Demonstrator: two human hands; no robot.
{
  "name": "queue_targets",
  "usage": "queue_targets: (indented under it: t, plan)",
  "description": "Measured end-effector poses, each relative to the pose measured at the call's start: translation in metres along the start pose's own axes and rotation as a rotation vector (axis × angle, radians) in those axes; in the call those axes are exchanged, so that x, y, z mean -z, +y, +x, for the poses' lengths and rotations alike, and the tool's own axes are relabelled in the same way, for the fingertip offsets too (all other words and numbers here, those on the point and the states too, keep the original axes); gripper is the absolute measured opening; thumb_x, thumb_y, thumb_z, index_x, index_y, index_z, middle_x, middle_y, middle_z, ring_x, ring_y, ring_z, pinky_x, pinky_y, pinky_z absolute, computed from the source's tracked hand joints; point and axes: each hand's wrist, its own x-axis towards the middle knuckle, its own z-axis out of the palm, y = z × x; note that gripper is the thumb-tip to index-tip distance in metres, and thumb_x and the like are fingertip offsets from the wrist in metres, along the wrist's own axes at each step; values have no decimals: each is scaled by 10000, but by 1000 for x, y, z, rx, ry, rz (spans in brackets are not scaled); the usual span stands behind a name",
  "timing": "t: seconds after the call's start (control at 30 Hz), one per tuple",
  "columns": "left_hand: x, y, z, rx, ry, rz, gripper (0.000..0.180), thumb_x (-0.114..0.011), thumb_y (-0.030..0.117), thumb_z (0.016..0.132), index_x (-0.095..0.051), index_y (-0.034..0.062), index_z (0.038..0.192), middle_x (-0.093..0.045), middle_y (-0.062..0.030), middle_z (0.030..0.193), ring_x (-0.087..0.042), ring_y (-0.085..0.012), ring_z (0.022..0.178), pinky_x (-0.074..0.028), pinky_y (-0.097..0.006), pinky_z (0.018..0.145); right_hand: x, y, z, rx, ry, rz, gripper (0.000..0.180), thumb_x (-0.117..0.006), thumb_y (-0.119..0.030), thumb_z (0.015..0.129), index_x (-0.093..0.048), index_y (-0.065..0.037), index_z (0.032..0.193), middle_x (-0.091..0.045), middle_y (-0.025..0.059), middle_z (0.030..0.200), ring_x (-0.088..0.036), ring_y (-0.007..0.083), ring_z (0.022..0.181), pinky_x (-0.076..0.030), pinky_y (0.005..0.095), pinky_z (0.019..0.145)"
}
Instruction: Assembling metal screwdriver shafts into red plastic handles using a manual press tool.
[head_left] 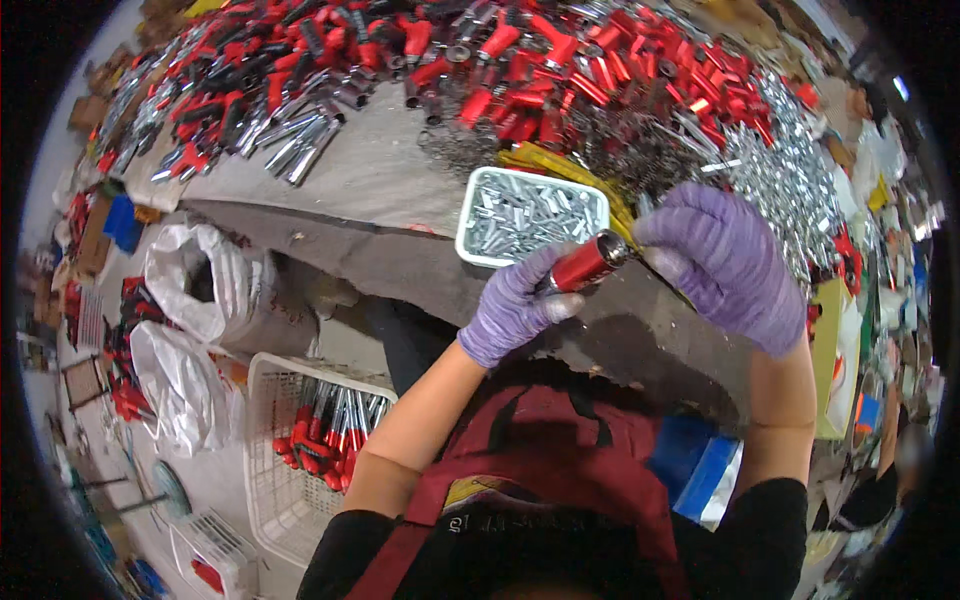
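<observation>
Red tube [583,266], glossy, metal-mouthed | left fingers [531,270] pinching it | right fingers [668,264] curled, grip unclear

I'm getting a usable feed: fairly even, moderately bright light on the tabletop [385,165], source unclear to me. Small blown-out patch near the upper right rim. Hard glints on the loose metal pins [785,180], milder sheen on the red tube [582,266]. Shadow pools under the tabletop's front edge. Fisheye bends straight lines, corners go black, rim clutter looks soft, centre sharper.
</observation>
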Motion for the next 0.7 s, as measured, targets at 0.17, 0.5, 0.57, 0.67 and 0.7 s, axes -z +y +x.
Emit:
queue_targets:
  t: [0.17, 0.5, 0.57, 0.67, 0.7]
  plan:
    - [1, 6, 4, 13, -112, -101, 590, -694, 42, 754, -439, 105, 1282, -522, -92, 1235, -506, -207, 1128, -402, -349, 948, -6, -9, 12, -125, -17, -15, 142, -616, -112, 775, -595, -61, 906, -573, 109, 808, -588, 290, 725, -479, 360, 636]
    - [42, 28, -2, 75, 159, 148, 510, -734, 275, 727, -533, 86, 1155, -631, -90, 959, -628, -186, 816, -492, -302, 713, -24, -16, 82, 46, -171, 64, 214, -624, -164, 793, -597, -60, 979, -565, 84, 770, -565, 231, 641, -466, 332, 605]
    - [68, 26, -4, 66, 212, 193, 506, -738, 274, 722, -537, 90, 1148, -633, -91, 956, -634, -182, 790, -498, -304, 685, -33, -7, 106, -258, -171, 938, 357, -593, -197, 833, -536, -65, 1159, -545, 21, 795, -537, 124, 681, -445, 271, 639]
    - [99, 0, -6, -119, 457, 109, 543, -760, 198, 703, -509, 89, 1173, -629, -98, 984, -622, -164, 796, -493, -280, 681, -77, 33, 176, -336, -186, 548, 447, -544, -222, 854, -443, -93, 1270, -559, 33, 913, -543, 131, 844, -437, 267, 753]
    - [104, 3, -5, -118, 463, 110, 543, -760, 198, 703, -509, 89, 1173, -629, -98, 984, -622, -164, 796, -493, -280, 681, -104, 50, 201, -142, -134, 148, 421, -540, -193, 843, -462, -103, 1247, -568, 61, 967, -558, 188, 890, -449, 307, 784]
